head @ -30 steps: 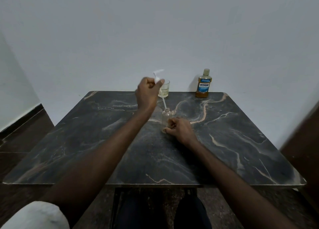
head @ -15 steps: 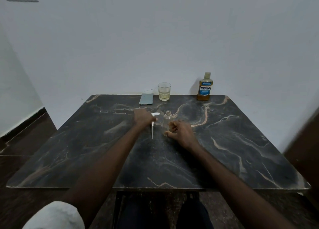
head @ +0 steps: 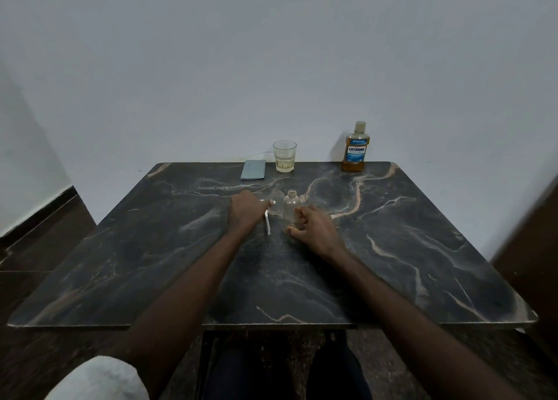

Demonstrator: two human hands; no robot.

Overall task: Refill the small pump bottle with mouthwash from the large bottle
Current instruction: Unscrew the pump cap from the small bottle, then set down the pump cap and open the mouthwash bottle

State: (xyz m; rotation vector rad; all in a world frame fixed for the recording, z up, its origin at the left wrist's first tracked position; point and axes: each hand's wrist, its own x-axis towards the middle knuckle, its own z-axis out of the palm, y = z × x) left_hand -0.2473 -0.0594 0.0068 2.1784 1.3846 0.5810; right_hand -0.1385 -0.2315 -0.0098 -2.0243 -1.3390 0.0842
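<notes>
Both hands flank the small pump bottle [head: 291, 204]: right hand [head: 315, 229] grips its base, steadying the open neck for pouring; left hand [head: 245, 211], just beside, pinches the pump [head: 267, 222]; large bottle [head: 356, 149] waits capped well beyond.

A single wide-angle view, worn on the head, looks forward and down from above the near edge of the table [head: 392, 263]. It takes in the whole top and faces the wall [head: 271, 67] behind the table.
</notes>
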